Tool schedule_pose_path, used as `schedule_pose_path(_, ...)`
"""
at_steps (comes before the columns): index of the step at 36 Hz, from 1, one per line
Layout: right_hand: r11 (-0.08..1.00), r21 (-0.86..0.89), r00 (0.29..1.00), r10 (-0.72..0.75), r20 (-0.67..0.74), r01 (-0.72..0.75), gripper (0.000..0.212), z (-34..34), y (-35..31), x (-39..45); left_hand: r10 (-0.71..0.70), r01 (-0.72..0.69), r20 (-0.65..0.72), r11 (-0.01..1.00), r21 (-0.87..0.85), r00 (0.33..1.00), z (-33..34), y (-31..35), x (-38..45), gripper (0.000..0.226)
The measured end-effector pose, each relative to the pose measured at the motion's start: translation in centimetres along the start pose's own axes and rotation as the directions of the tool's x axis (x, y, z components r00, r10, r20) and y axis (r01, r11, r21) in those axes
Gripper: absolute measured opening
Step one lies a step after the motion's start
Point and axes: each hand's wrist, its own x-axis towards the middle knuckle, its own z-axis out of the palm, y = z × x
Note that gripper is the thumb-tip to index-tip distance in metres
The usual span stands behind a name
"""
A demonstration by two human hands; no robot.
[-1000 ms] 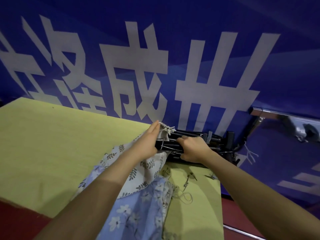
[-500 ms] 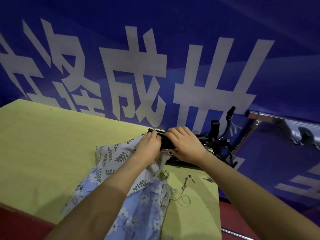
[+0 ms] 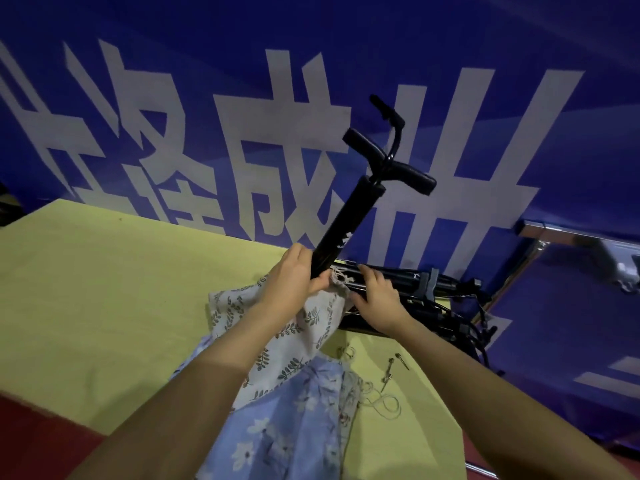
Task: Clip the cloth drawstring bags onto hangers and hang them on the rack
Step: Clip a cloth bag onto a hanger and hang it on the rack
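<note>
Two hands work at the far edge of the yellow-green table (image 3: 104, 289). The left hand (image 3: 294, 285) has its fingers wrapped round the lower end of a black clip hanger (image 3: 346, 223), which tilts up toward one o'clock. The right hand (image 3: 377, 299), fingers spread and fairly straight, rests on the pile of black hangers (image 3: 433, 285) at three o'clock of it. Between the hands sits the gathered mouth of a white leaf-print drawstring bag (image 3: 277, 330); a blue floral bag (image 3: 291, 427) lies at six o'clock. Small metal pieces (image 3: 388, 372) lie nearby.
</note>
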Motion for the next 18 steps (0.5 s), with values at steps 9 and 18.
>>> schedule_pose_path(9, 0.967, 0.255, 0.978, -0.055, 0.203, 0.001, 0.005, 1.4, -2.5, 1.7, -0.064, 0.054, -0.05, 0.981, -0.184, 0.997, -1.3, -1.0, 0.0, 0.032)
schedule_pose_path(18, 0.738, 0.674, 0.996, -0.087, 0.038, 0.038, 0.018, -1.6, -5.6, 1.3, -0.082, 0.073, -0.034, 0.973, -0.217, 0.996, -0.3, -2.2, 0.0, 0.028)
